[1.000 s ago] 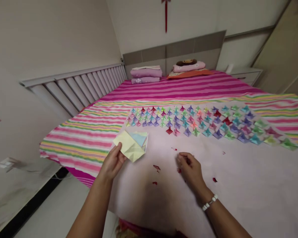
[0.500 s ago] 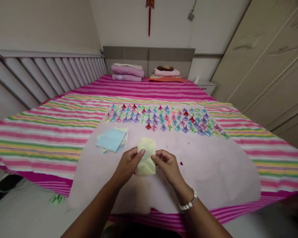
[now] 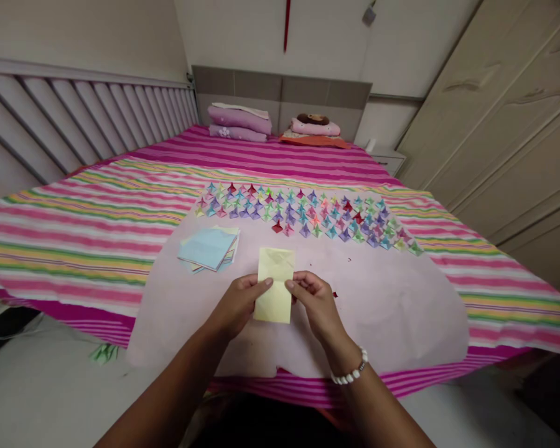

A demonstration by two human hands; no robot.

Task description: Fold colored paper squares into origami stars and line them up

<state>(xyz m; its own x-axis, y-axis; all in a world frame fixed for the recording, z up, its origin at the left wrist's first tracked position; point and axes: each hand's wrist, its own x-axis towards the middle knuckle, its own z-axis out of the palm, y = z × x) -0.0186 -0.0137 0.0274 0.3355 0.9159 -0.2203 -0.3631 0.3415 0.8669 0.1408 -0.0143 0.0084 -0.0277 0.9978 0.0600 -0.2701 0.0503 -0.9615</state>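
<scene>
A creased yellow sheet of origami paper (image 3: 275,305), taller than wide, is held up between my two hands, a fold line running across its middle. My left hand (image 3: 240,303) pinches its left edge, thumb on the front and fingers behind. On the right edge, my right hand (image 3: 315,302) grips it the same way, a white bead bracelet on that wrist. To the left lies a loose stack of square paper (image 3: 208,247), light blue on top. Beyond my hands, several rows of small folded paper pieces (image 3: 303,214) in many colours stand on a pale pink sheet (image 3: 382,311).
The pale sheet lies on a bed with a striped cover (image 3: 74,230). Small red scraps (image 3: 335,294) dot the sheet near my right hand. Folded purple bedding (image 3: 239,121) sits by the headboard (image 3: 280,93). A white rail (image 3: 98,118) lines the left side; wardrobe doors (image 3: 508,118) stand right.
The yellow paper now faces me flatter, with its middle crease showing plainly, and my thumbs sit at that crease. The view has tipped downward a little. Both hands keep their hold.
</scene>
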